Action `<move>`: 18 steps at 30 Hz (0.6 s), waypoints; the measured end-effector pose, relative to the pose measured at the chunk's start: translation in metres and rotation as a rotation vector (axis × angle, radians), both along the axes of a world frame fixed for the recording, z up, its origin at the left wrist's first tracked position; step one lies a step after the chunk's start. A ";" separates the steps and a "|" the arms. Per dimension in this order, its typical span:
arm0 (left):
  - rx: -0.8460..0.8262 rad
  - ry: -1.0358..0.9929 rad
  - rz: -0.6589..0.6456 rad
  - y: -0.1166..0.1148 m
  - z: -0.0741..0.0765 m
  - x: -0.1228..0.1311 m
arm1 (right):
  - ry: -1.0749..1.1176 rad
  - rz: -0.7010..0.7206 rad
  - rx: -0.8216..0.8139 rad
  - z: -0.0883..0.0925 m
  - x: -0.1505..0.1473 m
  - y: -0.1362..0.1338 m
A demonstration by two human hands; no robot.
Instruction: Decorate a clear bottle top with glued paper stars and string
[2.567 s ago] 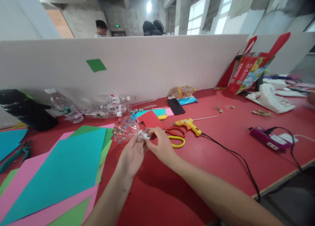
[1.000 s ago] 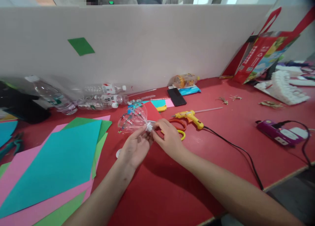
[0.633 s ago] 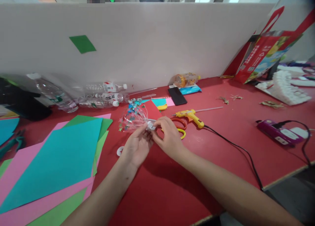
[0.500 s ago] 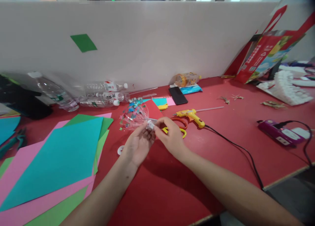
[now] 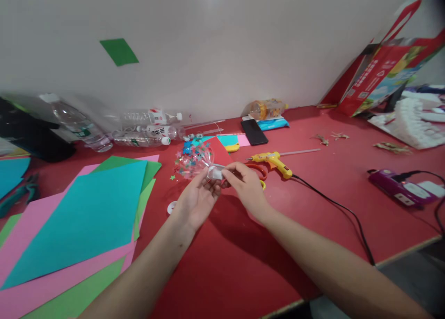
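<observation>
A small whitish piece (image 5: 216,174), perhaps a bottle neck or tape, is pinched between my hands; its exact kind is unclear. My left hand (image 5: 196,198) is palm up, with thumb and fingertips on its left side. With closed fingers my right hand (image 5: 247,185) grips its right end, where a thin pale strip shows. Just behind the fingers spreads a clear plastic pouch or cut bottle (image 5: 194,161) with colourful stars, apparently joined to the piece. Scissors (image 5: 259,170) with red and yellow handles lie partly behind my right hand. A white ring (image 5: 171,207) rests beside my left wrist.
A yellow glue gun (image 5: 273,160) lies right of my hands, its black cable (image 5: 333,205) running to the table edge and a purple power strip (image 5: 399,188) farther right. Coloured sheets (image 5: 79,217) cover the left. Plastic bottles (image 5: 149,131) and a phone (image 5: 254,131) lie behind.
My right fingers have shifted slightly right along the whitish piece, showing more of it and a pale strip. The head view has tilted down a little. Both hands keep hold.
</observation>
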State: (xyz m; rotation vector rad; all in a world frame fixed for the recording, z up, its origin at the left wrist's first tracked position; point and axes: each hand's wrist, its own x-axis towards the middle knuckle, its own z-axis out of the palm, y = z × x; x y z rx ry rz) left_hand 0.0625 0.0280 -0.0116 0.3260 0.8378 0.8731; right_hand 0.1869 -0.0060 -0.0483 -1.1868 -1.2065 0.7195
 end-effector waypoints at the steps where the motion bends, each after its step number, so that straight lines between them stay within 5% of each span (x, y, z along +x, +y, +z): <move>1: 0.002 0.001 0.002 0.000 0.000 0.000 | -0.032 -0.003 0.019 0.001 0.000 -0.001; 18: 0.073 -0.076 0.000 -0.001 0.001 0.000 | -0.547 -0.139 0.302 0.005 0.000 -0.007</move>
